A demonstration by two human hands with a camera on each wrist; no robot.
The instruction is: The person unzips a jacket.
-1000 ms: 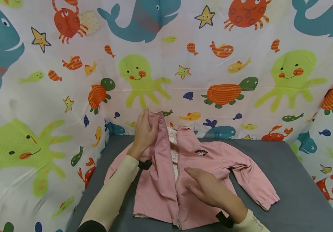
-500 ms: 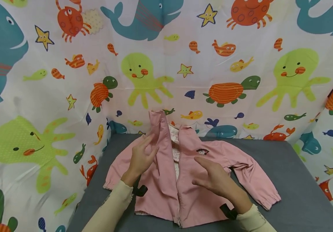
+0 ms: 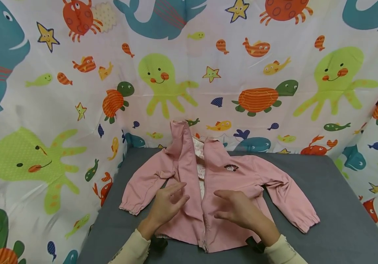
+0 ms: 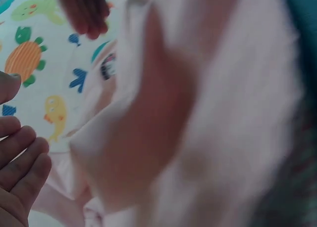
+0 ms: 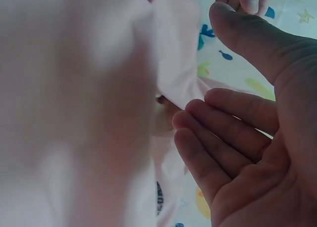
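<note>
Over the surface (image 3: 327, 187), the left hand (image 3: 168, 205) had quit the jacket collar (image 3: 180, 129), apparently arranged; the right hand (image 3: 243, 212), apart, also held nothing.

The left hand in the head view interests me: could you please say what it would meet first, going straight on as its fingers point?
Probably the pink jacket's front panel, near the zipper; the left hand appears over that fabric, though depth is unclear.
</note>
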